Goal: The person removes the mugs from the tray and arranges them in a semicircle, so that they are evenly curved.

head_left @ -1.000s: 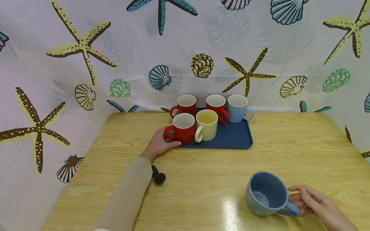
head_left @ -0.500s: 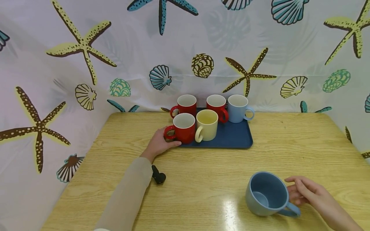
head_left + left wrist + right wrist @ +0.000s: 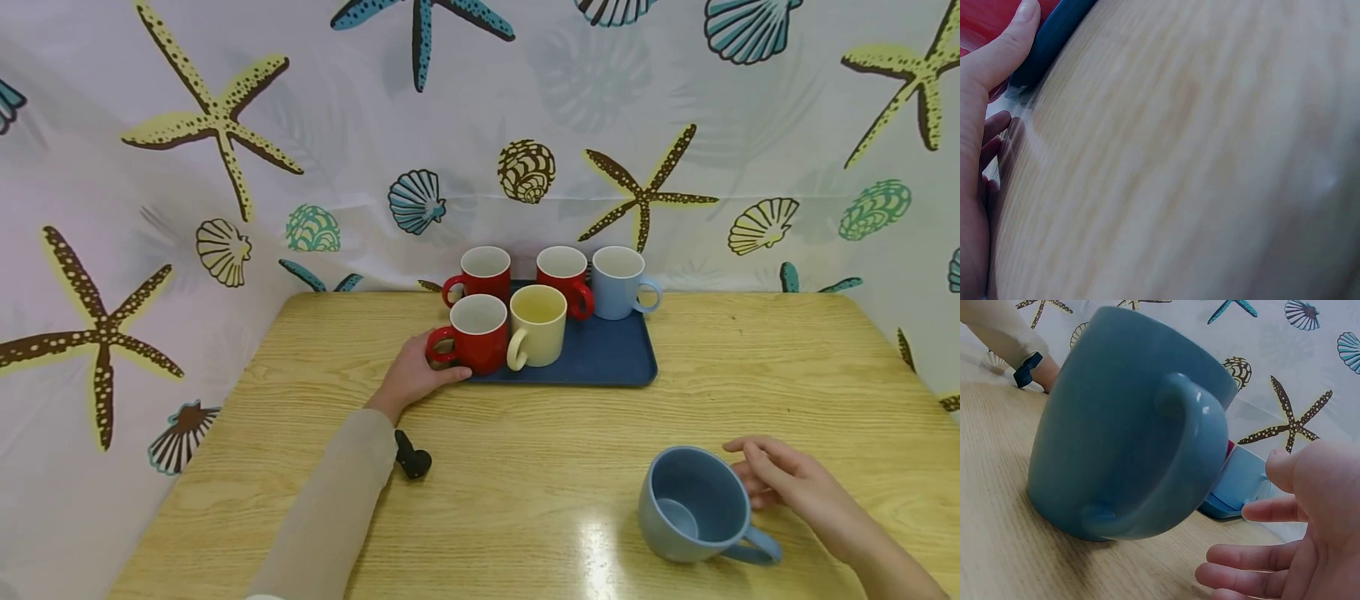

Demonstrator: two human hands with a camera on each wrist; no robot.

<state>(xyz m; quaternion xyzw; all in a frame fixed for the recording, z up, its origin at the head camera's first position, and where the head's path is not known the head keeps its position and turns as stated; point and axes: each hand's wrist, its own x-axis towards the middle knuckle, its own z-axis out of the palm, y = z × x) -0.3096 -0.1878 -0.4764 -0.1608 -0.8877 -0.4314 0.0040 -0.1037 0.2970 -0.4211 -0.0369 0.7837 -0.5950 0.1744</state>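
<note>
My left hand (image 3: 415, 375) holds the left front corner of a dark blue tray (image 3: 611, 354), its thumb over the rim next to a red mug (image 3: 480, 346). In the left wrist view, the thumb (image 3: 1010, 53) overlaps the tray's edge (image 3: 1047, 50), with the other fingers lower down, partly hidden. A larger grey-blue mug (image 3: 667, 521) stands upright on the table at the front right, its handle towards the lower right. Just right of it, my right hand (image 3: 795, 483) has its fingers loosely extended and holds nothing. The right wrist view shows those fingers (image 3: 1247, 556) apart from the mug's handle (image 3: 1200, 462).
Also on the tray are a cream mug (image 3: 540, 333), two more red mugs (image 3: 486, 283) (image 3: 558, 279) and a light blue mug (image 3: 615, 292). The tray sits at the back of the wooden table (image 3: 525, 483), before a patterned cloth (image 3: 480, 108). A black device (image 3: 412, 456) is at the left wrist.
My right hand has moved away from the grey-blue mug's handle, up and slightly left along the mug's right side. The left hand and the mugs have stayed in place.
</note>
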